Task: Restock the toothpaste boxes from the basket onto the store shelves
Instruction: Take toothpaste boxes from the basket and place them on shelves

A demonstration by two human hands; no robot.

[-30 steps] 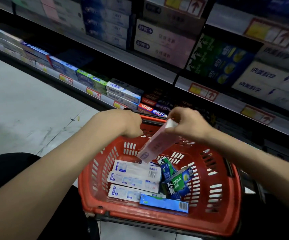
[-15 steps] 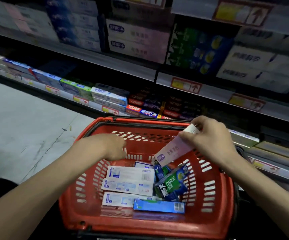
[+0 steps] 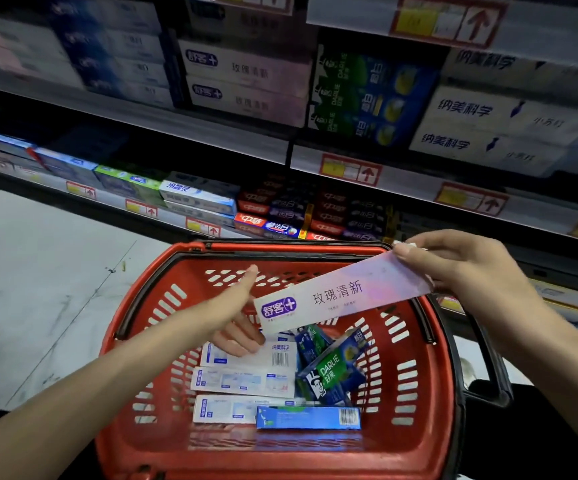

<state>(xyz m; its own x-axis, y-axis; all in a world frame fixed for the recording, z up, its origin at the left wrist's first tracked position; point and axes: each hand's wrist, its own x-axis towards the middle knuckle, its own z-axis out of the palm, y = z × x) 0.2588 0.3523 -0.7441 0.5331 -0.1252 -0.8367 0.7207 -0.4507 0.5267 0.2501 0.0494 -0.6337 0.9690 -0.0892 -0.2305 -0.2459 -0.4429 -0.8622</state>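
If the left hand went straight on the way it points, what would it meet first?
Probably the lower end of the pink toothpaste box held by the right hand; the open left hand is beside it. Depth is unclear, so its fingers might slip beneath.

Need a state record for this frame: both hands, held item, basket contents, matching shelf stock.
right hand: grips the right end of the pink box
left hand: open, fingers straight, at the box's left end; contact unclear
pink box: lifted over the basket, left end lower
basket contents: three white boxes, green Darlie boxes, one blue box
matching stock: same-label boxes stacked on the shelf above
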